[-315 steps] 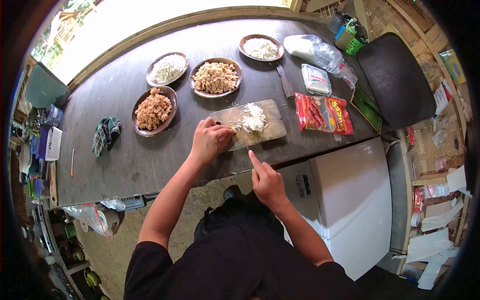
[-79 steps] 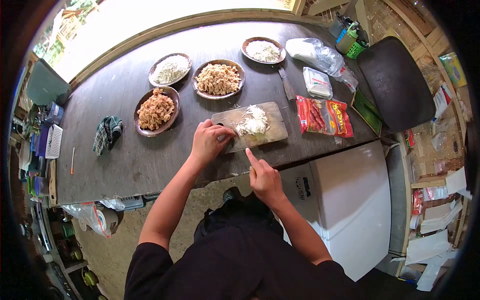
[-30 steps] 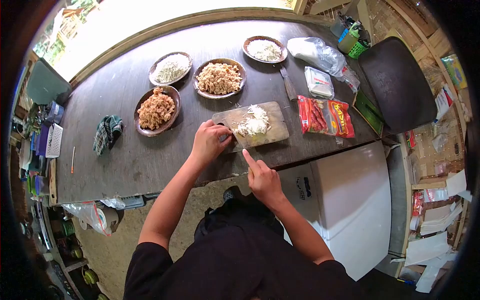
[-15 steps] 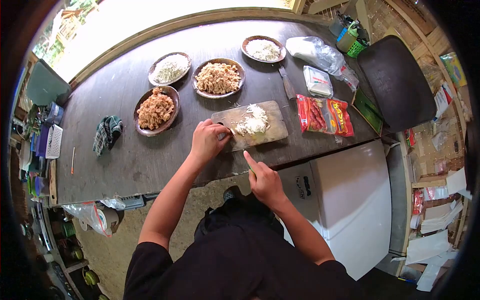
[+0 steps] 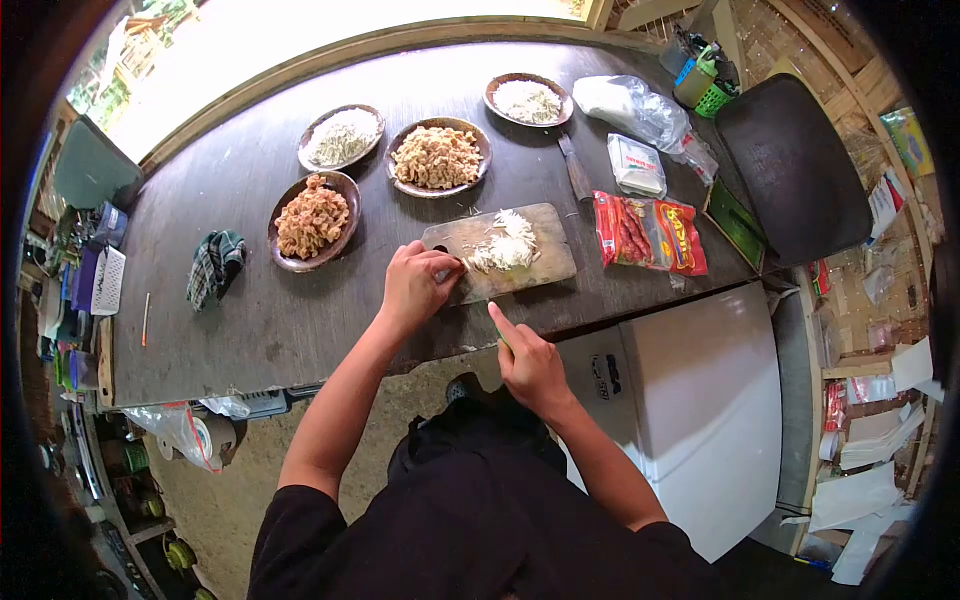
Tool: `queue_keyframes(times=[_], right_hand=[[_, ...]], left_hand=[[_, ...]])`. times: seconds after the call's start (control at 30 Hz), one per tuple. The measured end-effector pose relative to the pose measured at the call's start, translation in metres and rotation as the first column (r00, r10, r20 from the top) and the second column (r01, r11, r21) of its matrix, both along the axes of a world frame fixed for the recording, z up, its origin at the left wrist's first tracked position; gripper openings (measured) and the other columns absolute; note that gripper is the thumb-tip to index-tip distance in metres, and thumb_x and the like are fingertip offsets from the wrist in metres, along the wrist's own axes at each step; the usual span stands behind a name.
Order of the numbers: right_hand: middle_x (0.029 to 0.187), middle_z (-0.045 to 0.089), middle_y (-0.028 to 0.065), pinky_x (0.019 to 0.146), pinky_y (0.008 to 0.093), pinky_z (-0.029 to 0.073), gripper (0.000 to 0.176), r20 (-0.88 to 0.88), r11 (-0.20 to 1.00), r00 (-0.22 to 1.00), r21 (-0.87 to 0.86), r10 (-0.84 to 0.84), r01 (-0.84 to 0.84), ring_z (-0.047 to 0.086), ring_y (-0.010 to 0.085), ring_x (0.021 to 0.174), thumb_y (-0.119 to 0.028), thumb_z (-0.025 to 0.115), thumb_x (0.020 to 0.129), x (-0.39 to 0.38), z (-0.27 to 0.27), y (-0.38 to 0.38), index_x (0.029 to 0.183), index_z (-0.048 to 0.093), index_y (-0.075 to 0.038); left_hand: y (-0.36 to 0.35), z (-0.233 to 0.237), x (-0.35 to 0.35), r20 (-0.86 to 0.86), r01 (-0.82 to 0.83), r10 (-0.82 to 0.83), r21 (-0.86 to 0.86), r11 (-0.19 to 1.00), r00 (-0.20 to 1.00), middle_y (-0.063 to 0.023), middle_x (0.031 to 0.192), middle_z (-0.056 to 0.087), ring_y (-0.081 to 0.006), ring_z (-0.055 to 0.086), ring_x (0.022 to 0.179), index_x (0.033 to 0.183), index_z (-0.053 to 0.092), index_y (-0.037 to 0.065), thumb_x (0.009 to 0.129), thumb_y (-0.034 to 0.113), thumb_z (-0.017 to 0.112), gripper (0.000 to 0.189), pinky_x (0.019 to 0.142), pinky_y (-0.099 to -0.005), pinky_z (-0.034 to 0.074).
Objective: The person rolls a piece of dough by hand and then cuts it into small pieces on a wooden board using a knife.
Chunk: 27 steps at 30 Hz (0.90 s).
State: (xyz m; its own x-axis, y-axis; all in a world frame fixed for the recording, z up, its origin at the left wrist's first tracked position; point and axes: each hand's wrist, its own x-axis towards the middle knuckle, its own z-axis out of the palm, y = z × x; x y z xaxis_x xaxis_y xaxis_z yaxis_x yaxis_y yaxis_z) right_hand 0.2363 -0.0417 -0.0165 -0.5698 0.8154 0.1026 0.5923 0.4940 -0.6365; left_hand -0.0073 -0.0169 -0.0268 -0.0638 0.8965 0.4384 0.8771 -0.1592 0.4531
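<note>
A wooden cutting board (image 5: 550,268) lies near the table's front edge, bearing a heap of finely chopped white pieces (image 5: 508,245). My left hand (image 5: 418,282) rests on the board's left end, fingertips pinched together; what they hold is too small to make out. Just off the board's front edge, my right hand (image 5: 532,368) is closed around a green-handled knife (image 5: 504,344), index finger stretched forward along it. Its blade barely shows from this angle.
Beyond the board stand two plates of brown crumbly food (image 5: 437,157) (image 5: 312,220) and two plates of white shreds (image 5: 341,138) (image 5: 528,102). A second knife (image 5: 575,170), a red sausage packet (image 5: 650,233) and plastic bags (image 5: 635,108) lie right. A checked cloth (image 5: 215,268) lies left.
Almost nothing differs. Both hands keep their places and grips, and the view has shifted very slightly.
</note>
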Motion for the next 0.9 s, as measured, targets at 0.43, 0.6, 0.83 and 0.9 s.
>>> queue_keyframes(times=[0.43,0.6,0.83,0.9], right_hand=[[0.08,0.057,0.0158,0.061,0.0505,0.054,0.06,0.069,0.994,0.998,0.112,-0.008,0.0,0.065,0.0392,0.066,-0.011,0.058,0.096,-0.009,-0.006,0.002,0.155,0.048,-0.015],[0.08,0.057,0.0164,0.061,0.0503,0.054,0.059,0.042,0.994,0.999,0.113,-0.021,0.016,0.065,0.0396,0.067,-0.011,0.058,0.096,-0.003,-0.001,0.0,0.155,0.048,-0.014],[0.083,0.059,0.0175,0.068,0.0516,0.053,0.061,0.033,1.0,0.999,0.015,0.02,-0.02,0.065,0.0408,0.073,-0.009,0.058,0.096,-0.002,0.006,-0.004,0.155,0.048,-0.017],[0.085,0.06,0.0182,0.071,0.0521,0.053,0.063,0.06,0.999,0.998,-0.032,0.011,-0.009,0.065,0.0415,0.078,-0.01,0.059,0.095,-0.004,0.008,-0.003,0.156,0.047,-0.019]], left_hand=[[0.003,0.0,-0.001,-0.011,0.003,-0.003,0.009,1.0,1.0,0.0014,0.088,0.077,-0.0224,0.06,0.085,0.084,0.081,0.015,0.08,0.02,0.081,0.006,0.082,-0.0356,0.048],[0.0,0.004,0.001,-0.024,-0.011,0.012,0.006,1.0,1.0,0.0007,0.09,0.079,-0.0219,0.06,0.082,0.086,0.082,0.014,0.078,0.017,0.083,0.008,0.082,-0.0354,0.05],[0.001,0.001,-0.001,-0.013,-0.029,0.029,-0.006,1.0,0.999,0.0039,0.09,0.078,-0.0205,0.059,0.086,0.083,0.082,0.016,0.077,0.021,0.083,0.007,0.082,-0.0338,0.047],[0.001,0.003,0.0,0.01,-0.016,0.016,-0.034,0.999,1.0,0.0,0.092,0.079,-0.0225,0.061,0.083,0.086,0.082,0.012,0.078,0.017,0.084,0.01,0.083,-0.0358,0.051]])
